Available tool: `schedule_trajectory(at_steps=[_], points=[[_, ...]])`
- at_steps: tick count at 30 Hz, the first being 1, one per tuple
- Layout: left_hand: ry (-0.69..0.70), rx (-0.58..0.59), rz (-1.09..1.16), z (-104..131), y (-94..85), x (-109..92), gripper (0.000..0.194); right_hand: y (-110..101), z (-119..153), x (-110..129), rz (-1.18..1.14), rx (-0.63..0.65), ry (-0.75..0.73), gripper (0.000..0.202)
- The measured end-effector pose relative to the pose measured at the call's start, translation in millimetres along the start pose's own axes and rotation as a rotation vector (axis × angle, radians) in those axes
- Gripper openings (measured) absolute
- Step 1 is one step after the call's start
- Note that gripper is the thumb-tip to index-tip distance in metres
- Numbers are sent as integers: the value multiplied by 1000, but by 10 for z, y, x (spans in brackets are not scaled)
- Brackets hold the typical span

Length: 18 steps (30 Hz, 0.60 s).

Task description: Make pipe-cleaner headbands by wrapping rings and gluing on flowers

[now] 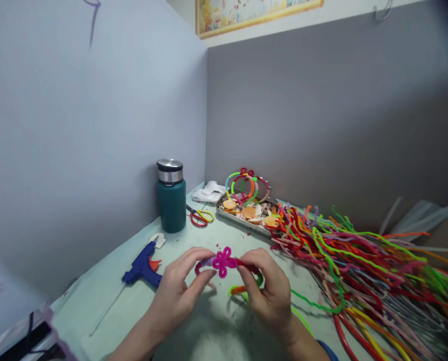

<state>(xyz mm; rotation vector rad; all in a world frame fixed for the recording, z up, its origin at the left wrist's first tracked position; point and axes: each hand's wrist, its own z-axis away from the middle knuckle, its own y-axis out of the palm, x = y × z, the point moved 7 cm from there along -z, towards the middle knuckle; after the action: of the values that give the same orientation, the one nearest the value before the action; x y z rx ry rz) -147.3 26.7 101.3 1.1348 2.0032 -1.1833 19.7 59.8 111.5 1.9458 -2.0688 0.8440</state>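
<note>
Between my two hands is a pipe-cleaner band (pixel 207 261) in several colours, with a magenta looped pipe-cleaner flower (pixel 222 261) at its middle. My left hand (pixel 186 283) pinches the band just left of the flower. Thumb and fingers of my right hand (pixel 267 286) close on the dark red stretch to the right of it. Below, an orange and lime-green end (pixel 239 290) curls out beside my right thumb. Part of the band is hidden behind my fingers. Both hands are above the table (pixel 212 331).
A blue glue gun (pixel 143 265) lies left of my left hand. Behind are a teal bottle (pixel 171 205), scissors (pixel 200 217) and a metal tray (pixel 242 224) of shells and discs with pipe-cleaner rings (pixel 242 188). A large heap of pipe cleaners (pixel 355 260) spreads at right. Grey partitions (pixel 302 120) enclose the table.
</note>
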Motion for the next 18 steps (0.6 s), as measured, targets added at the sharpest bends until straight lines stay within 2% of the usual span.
schedule_trajectory(at_steps=[4, 6, 9, 12, 16, 18], points=[[-303, 99, 377, 14, 133, 161, 27, 42, -22, -85, -41, 64, 114, 10], [-371, 101, 463, 22, 174, 191, 27, 74, -27, -139, -67, 122, 208, 8], [-339, 85, 479, 21, 189, 159, 27, 100, -29, -145, -115, 220, 310, 12], [-236, 58, 404, 21, 165, 77, 25, 67, -33, -70, -149, 281, 365, 15], [-88, 44, 313, 47, 141, -59, 21, 0, 25, 15, -240, 314, 448, 18], [-57, 61, 310, 75, 143, -107, 21, -51, 79, 37, -271, 280, 472, 17]])
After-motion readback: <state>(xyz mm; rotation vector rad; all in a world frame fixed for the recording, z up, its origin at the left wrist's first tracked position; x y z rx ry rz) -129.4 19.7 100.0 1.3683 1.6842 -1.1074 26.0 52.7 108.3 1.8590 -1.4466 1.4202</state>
